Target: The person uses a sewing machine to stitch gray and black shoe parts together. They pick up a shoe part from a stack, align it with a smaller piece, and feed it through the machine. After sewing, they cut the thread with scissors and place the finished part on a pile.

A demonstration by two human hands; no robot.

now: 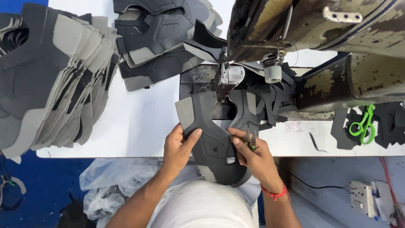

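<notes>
A: Item one, what's in hand?

B: A dark grey shoe piece (213,143), flat at the white table's (139,126) near edge, its far end under the sewing machine's (312,25) needle foot at 12 o'clock. My left hand (179,147) closes on its left side, thumb on top. My right hand (253,154) pinches its right edge, fingers curled shut, a small green tool tucked in them; I cannot tell what kind

A: Item two, around it?

B: Stack of grey pieces (50,76) at 10 o'clock, a second pile (162,38) at 11. Green scissors (363,124) at 3 o'clock, well apart. Clear plastic bag (109,181) at 7, below the table
</notes>
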